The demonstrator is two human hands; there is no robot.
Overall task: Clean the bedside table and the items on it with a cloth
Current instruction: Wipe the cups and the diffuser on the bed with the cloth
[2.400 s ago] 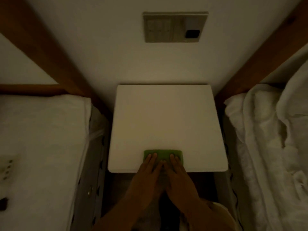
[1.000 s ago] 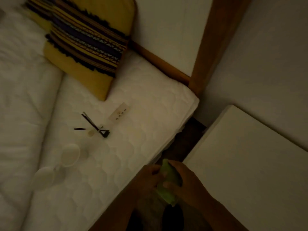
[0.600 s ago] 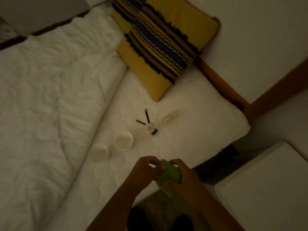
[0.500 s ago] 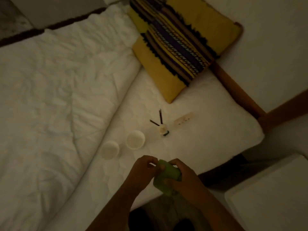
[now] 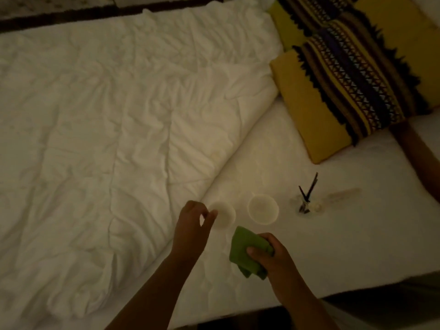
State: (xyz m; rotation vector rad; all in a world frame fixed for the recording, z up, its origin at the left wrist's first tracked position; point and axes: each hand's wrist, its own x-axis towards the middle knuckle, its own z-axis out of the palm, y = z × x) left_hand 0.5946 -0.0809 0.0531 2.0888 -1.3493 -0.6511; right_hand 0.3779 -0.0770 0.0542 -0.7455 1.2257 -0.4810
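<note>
My right hand (image 5: 270, 254) grips a folded green cloth (image 5: 245, 248) above the white mattress (image 5: 333, 246). My left hand (image 5: 192, 225) is at the left rim of a white cup (image 5: 225, 216), thumb and forefinger pinching that rim. A second white cup (image 5: 263, 209) stands just right of it. Further right lie a small glass holder with black sticks (image 5: 306, 204) and a pale flat strip (image 5: 342, 196). The bedside table is out of view.
A crumpled white duvet (image 5: 107, 115) covers the left of the bed. A yellow cushion with dark striped bands (image 5: 345, 75) leans at the upper right. A wooden bed frame (image 5: 419, 158) runs along the right edge, and the bed's near edge drops to a dark floor.
The view swung left from the table to the bed. My left hand let go of the cloth and reached to the left cup; my right hand keeps the cloth.
</note>
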